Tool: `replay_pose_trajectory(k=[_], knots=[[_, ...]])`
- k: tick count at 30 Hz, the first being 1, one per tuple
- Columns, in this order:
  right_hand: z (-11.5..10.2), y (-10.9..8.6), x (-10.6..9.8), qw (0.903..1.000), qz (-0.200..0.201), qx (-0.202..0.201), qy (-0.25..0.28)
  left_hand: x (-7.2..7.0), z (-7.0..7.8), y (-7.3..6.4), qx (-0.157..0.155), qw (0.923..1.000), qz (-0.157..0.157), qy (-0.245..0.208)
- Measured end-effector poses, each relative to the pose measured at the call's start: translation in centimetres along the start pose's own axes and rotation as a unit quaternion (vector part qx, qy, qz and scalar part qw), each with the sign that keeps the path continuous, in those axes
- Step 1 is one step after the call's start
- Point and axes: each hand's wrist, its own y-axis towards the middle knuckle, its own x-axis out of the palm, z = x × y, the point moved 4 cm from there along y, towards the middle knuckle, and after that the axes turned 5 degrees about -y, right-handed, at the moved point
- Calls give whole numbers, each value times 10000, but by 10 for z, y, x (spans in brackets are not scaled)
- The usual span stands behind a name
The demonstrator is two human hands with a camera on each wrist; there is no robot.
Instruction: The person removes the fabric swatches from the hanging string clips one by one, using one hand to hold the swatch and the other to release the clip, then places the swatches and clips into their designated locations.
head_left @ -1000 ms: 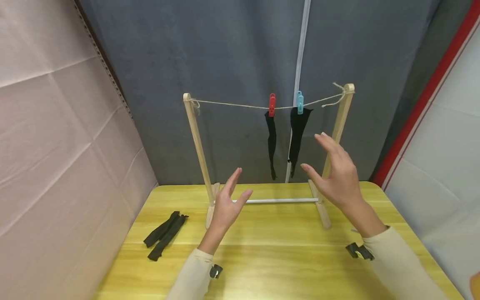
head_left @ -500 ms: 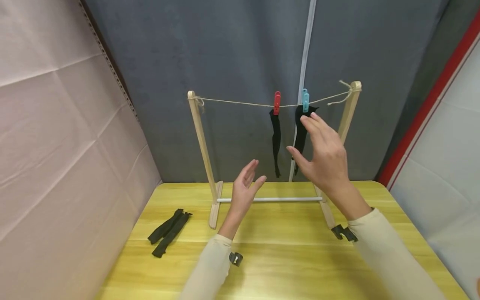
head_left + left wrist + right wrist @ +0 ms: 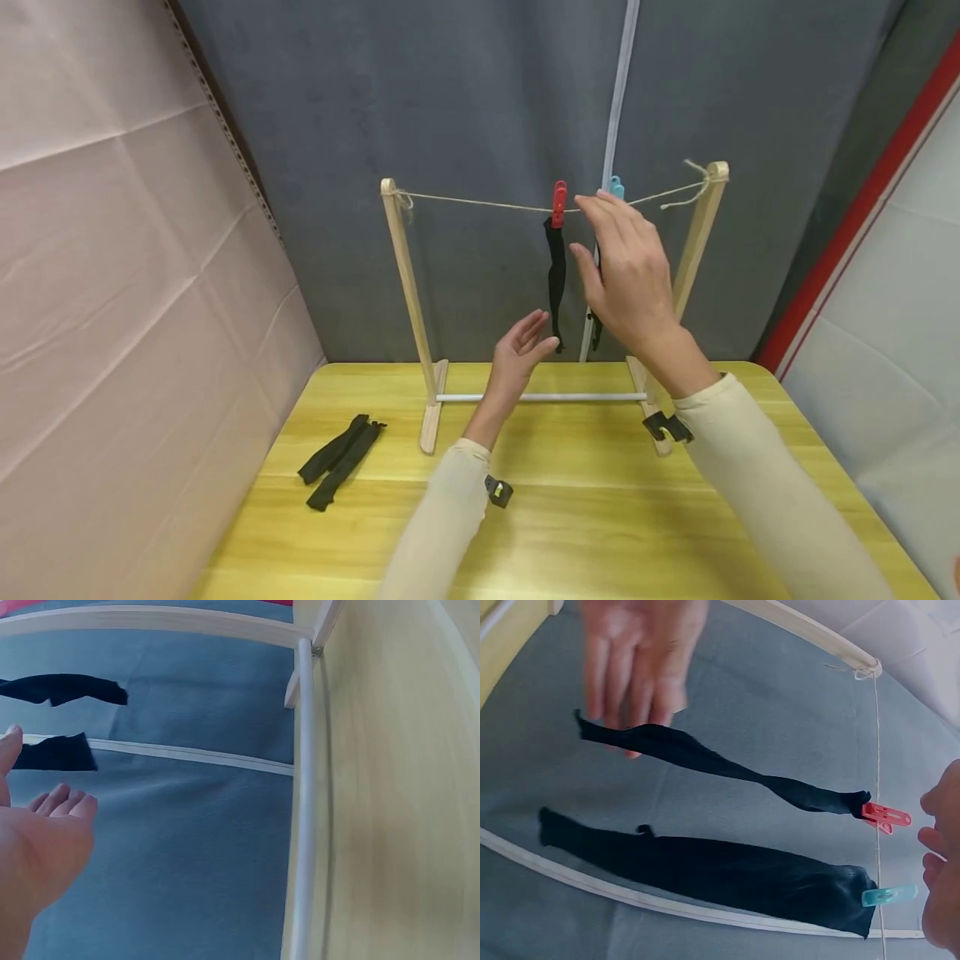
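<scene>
A narrow black cloth strip (image 3: 556,275) hangs from a string line (image 3: 480,202) by a red clothespin (image 3: 558,204). To its right a wider black cloth strip (image 3: 727,870) hangs by a light blue clothespin (image 3: 889,895); in the head view my right hand covers most of it. My left hand (image 3: 516,358) is near the lower end of the narrow strip, fingers loosely bent and holding nothing; whether it touches the cloth I cannot tell. My right hand (image 3: 630,271) is raised near the two clothespins, fingers extended, apart from both pins in the right wrist view.
The line runs between two wooden posts (image 3: 408,292) joined low down by a white rod (image 3: 577,397). Two more black cloth strips (image 3: 341,462) lie side by side on the yellow wooden table (image 3: 577,517), at left. A grey curtain (image 3: 465,100) hangs behind.
Both hands have moved in toward the hanging strips: the left to the right and slightly up, the right to the left and up to clothespin height. The strips stay clipped.
</scene>
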Motion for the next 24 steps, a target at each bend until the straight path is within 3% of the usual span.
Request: replay_pose_trajectory(k=[3, 8, 10, 19, 24], knots=[[0, 11, 2, 9999, 31, -38, -101, 5, -7, 8, -15, 9999, -23, 139], [0, 25, 4, 10000, 16, 14, -87, 10, -18, 19, 225, 9991, -147, 327], [0, 30, 5, 9998, -29, 31, -168, 13, -21, 21, 309, 9990, -202, 246], [-2, 44, 7, 9961, -527, 22, -711, 14, -25, 23, 152, 9990, -216, -363], [1, 58, 9, 9885, -1022, 54, -1113, 13, -26, 25, 65, 9982, -232, -552]])
